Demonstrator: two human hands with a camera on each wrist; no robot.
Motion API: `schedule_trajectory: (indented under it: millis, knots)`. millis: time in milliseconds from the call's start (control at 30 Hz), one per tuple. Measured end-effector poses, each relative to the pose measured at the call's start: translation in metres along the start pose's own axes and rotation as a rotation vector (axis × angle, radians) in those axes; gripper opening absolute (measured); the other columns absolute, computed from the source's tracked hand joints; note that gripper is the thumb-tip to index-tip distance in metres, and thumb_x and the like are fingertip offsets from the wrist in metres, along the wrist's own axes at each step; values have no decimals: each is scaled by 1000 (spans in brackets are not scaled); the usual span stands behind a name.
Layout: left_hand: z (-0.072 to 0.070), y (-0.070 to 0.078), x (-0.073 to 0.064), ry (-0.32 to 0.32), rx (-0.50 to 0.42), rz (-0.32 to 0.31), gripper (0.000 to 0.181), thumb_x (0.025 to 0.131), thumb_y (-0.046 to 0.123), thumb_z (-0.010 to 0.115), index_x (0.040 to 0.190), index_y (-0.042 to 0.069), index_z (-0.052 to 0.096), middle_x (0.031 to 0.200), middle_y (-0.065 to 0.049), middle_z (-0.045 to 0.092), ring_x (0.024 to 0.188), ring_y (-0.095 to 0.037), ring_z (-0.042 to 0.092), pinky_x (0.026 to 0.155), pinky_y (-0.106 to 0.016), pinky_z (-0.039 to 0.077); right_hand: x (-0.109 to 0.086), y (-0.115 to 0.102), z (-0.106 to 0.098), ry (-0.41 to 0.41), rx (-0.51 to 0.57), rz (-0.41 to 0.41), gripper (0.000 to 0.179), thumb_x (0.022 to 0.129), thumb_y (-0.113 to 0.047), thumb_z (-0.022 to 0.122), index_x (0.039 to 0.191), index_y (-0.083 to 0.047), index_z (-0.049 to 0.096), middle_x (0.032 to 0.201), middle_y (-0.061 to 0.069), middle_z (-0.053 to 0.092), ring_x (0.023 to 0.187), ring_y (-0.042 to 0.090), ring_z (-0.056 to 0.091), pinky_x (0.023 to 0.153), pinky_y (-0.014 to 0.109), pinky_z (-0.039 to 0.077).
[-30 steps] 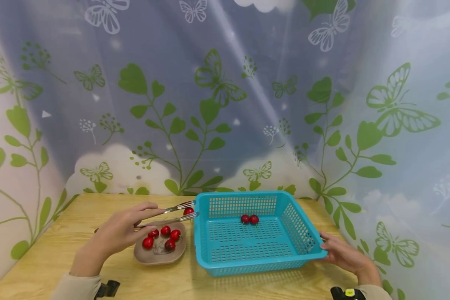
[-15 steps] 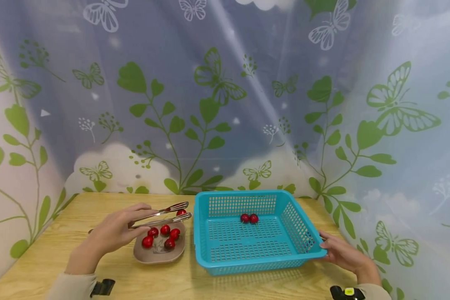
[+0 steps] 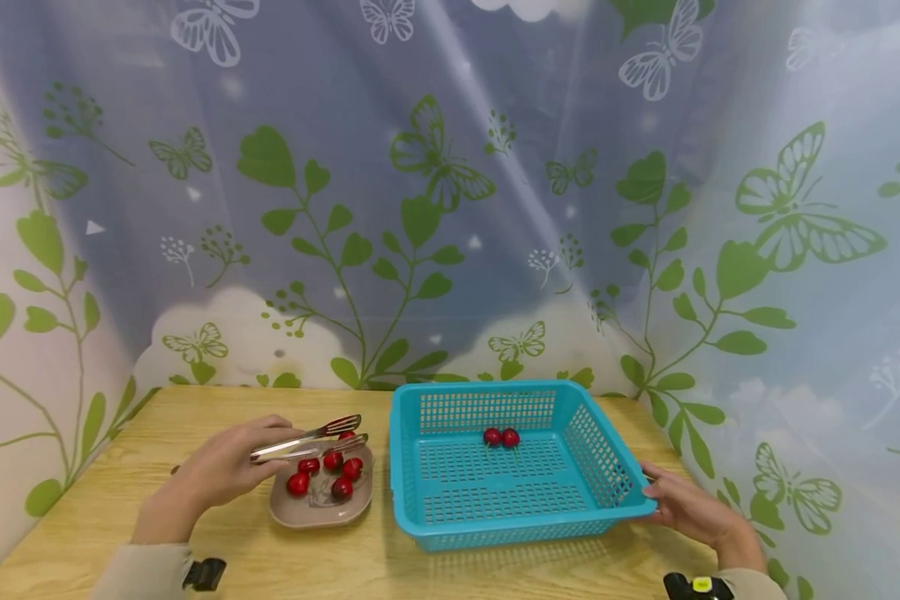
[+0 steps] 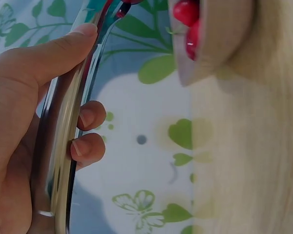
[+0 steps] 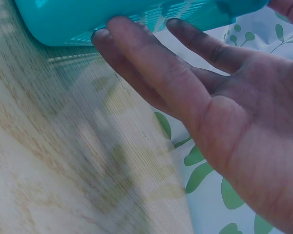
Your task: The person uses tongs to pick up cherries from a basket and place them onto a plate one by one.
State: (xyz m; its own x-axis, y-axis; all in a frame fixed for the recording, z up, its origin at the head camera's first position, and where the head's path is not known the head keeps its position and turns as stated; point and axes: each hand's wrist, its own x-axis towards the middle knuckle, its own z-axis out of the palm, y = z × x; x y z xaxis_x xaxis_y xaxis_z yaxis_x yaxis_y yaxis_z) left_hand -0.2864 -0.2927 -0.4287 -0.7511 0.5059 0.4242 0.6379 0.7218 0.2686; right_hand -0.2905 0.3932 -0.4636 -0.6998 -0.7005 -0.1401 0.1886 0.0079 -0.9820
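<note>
My left hand [image 3: 221,467] grips metal tongs [image 4: 63,131], thumb on one arm and fingers on the other. Their slotted tips reach over the far edge of a brownish plate [image 3: 322,521]. A red cherry [image 3: 347,436] shows at the tips, partly hidden by them. Several more cherries [image 3: 297,484] lie on the plate. My right hand [image 3: 693,507] holds the right front corner of a turquoise plastic basket [image 3: 525,527]; in the right wrist view its fingers [image 5: 151,63] reach under the basket. Two cherries [image 3: 501,437] sit side by side inside the basket, toward the back.
The pale wooden table [image 3: 247,558] bears the plate at left and the basket at centre right. Behind it and at the sides hangs a curtain [image 3: 510,292] printed with leaves and butterflies, close to the table's back edge.
My left hand has drawn the tongs left and down, from the basket's left rim to over the plate; the cherry at their tips came along. The right hand and basket stay put.
</note>
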Motion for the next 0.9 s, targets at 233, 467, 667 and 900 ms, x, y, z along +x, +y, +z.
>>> schedule_trajectory:
  millis: [233,467,667,900]
  knots:
    - [8,-7,-3,-44,-19,-30,41,90,16,80,130,12,73,124,-2,72,102,-20,71,79,-33,58,0,0,1,-14,11,-13,80,110,-10,26,141,5,-46,137,-22,56,126,8,65,110,37,51]
    - [12,-10,-3,-55,-10,-54,41,89,17,81,129,15,73,123,-1,72,104,-22,71,80,-36,58,-1,2,-1,1,2,-24,81,110,-10,27,141,6,-46,136,-21,53,125,10,66,110,38,51]
    - [14,-9,-1,-64,15,-66,41,89,20,81,129,17,73,122,1,72,105,-21,71,84,-41,59,0,1,-1,9,3,-6,81,110,-11,27,141,5,-45,135,-22,52,126,10,66,111,39,50]
    - [14,-6,-1,-70,35,-59,48,87,21,84,133,14,71,123,0,71,105,-22,70,84,-39,59,0,0,1,-20,12,-15,80,110,-10,26,141,4,-46,137,-22,55,127,10,65,111,38,50]
